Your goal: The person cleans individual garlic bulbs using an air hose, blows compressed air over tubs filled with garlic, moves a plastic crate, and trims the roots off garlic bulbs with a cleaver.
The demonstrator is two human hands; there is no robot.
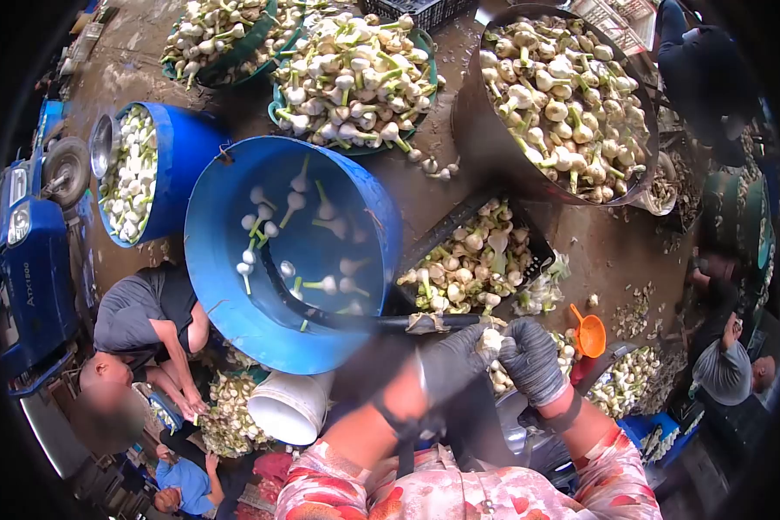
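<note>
Both of my hands wear dark gloves and meet in front of my chest. A white garlic bulb (490,339) sits between them. My left hand (453,360) is blurred, its fingers closed on the bulb. At the bulb's right side my right hand (531,360) has its fingers curled; what they hold, if anything, is hidden. Just beyond lies a black crate (539,246) of garlic bulbs with stems. More bulbs show below and between my hands. Left of the crate, a blue tub (201,251) holds water with floating garlic and a dark hose (355,321) running over its edge.
A rusty drum (468,130) of garlic stands at the upper right, green baskets (431,61) of garlic at the top, a blue barrel (178,165) at the left. A white bucket (288,407) and orange scoop (590,335) are near. People work at both sides; a blue truck (35,277) stands far left.
</note>
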